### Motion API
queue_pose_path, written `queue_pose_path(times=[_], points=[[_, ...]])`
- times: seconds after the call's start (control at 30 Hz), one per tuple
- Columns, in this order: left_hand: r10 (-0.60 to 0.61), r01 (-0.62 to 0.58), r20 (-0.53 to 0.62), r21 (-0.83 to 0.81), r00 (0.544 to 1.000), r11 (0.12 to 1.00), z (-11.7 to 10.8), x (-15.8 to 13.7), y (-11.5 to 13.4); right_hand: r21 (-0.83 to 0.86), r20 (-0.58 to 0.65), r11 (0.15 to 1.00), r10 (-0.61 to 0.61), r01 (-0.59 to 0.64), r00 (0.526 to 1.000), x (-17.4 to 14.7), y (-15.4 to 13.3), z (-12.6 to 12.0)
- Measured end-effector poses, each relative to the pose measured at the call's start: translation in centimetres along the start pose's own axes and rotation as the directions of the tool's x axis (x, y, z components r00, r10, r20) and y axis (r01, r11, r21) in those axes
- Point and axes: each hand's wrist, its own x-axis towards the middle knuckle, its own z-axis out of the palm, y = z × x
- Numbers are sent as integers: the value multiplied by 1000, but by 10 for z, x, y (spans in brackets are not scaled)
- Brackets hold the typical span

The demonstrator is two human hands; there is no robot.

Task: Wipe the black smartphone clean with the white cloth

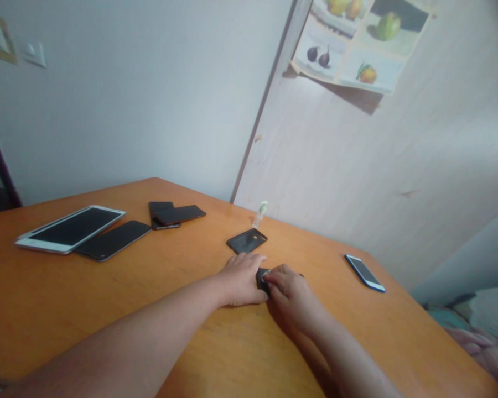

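Head: dark object between left grip and right grip

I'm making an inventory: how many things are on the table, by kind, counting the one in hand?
White-framed tablet: 1
White-faced phone: 1
Dark flat devices: 3
Black phone case: 1
Small clear bottle: 1
Black item between left hand and right hand, partly hidden: 1
Total: 8
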Motion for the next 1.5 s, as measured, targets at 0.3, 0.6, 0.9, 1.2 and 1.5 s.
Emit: queue_pose_path(times=[0.3, 0.6, 0.9, 1.2, 1.5], points=[[-24, 24, 3, -45, 1000, 999, -2, 0, 1, -278, 22, 946, 181, -168, 983, 0, 10, -9], [-30, 29, -17, -55, 999, 998, -1, 1, 0, -281, 149, 951, 180, -133, 972, -4, 0, -7], [-25, 25, -50, -17, 998, 1000, 3, 1, -1, -115, 174, 985, 146, -128, 974, -8, -9, 0], [-79, 82, -65, 36, 995, 996, 0, 0, 4, -224, 115, 913, 372, -341, 921, 2, 30, -10], [-37, 42, -51, 117, 998, 992, 2, -1, 1, 5, 271, 1000, 11, -13, 962, -6, -16, -3]])
